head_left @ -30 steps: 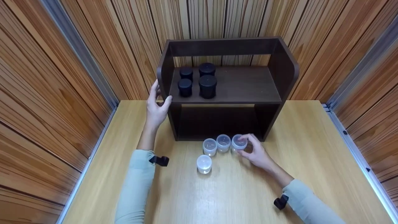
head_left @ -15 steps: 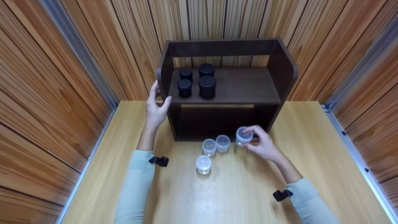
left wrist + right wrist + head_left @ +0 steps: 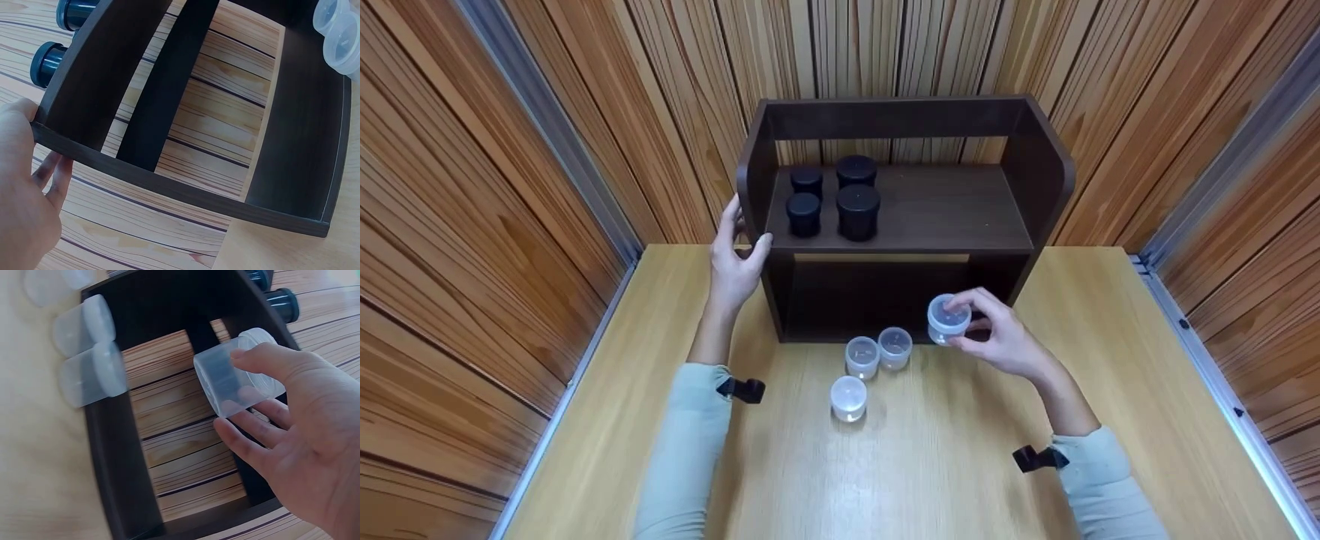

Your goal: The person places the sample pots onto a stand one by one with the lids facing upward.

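My right hand (image 3: pixel 1005 337) grips a clear plastic jar (image 3: pixel 949 321) with a translucent lid, lifted in front of the lower compartment of a dark brown two-tier shelf (image 3: pixel 952 217). In the right wrist view, the thumb lies along one side of that jar (image 3: pixel 219 377) and the fingers curl round the other. My left hand (image 3: pixel 735 262) holds the shelf's left side panel, thumb at the front edge and fingers behind. Two similar jars, one left (image 3: pixel 862 357) and one right (image 3: pixel 895 348), stand side by side before the shelf. Another lidded jar (image 3: pixel 848 399) stands nearer me.
Several black lidded jars (image 3: pixel 858 214) stand on the left part of the upper tier. The shelf rests on a light wooden table (image 3: pixel 930 465). Wood-patterned panels (image 3: pixel 885 45) rise behind and on both sides, with metal rails (image 3: pixel 1207 352) along the table's sides.
My right hand has lifted its jar off the table, away from the row, and moved it up towards the lower compartment. The left hand keeps its hold on the panel.
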Motion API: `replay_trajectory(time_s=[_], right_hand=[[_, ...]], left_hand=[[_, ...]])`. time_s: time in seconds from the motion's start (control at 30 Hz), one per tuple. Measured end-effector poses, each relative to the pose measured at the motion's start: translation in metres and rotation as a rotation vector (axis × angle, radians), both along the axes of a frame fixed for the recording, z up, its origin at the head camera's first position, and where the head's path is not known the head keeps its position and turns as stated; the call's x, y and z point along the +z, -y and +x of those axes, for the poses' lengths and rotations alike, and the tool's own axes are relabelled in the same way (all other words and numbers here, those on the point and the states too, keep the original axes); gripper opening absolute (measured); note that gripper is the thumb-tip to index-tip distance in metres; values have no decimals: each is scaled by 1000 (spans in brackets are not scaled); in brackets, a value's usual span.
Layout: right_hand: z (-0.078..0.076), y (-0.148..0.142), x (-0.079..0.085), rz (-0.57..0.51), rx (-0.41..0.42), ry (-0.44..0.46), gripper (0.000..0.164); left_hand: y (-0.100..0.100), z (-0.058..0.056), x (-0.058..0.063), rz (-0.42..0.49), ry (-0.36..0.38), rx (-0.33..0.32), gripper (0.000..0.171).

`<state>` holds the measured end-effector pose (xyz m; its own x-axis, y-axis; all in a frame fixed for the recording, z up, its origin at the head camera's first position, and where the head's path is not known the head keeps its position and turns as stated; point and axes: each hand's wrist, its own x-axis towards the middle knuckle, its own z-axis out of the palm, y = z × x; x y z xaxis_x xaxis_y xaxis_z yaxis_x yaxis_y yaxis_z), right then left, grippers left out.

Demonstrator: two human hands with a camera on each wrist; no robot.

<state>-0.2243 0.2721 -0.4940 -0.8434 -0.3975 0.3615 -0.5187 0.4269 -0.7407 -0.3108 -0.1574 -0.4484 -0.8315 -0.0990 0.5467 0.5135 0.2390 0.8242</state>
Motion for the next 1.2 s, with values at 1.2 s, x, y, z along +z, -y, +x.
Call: replay_trajectory(time_s=[1.2], right_hand=[[-41,32,122,-240,80,-136,50]], left_hand=[[-1,1,0,-13,0,14,72]])
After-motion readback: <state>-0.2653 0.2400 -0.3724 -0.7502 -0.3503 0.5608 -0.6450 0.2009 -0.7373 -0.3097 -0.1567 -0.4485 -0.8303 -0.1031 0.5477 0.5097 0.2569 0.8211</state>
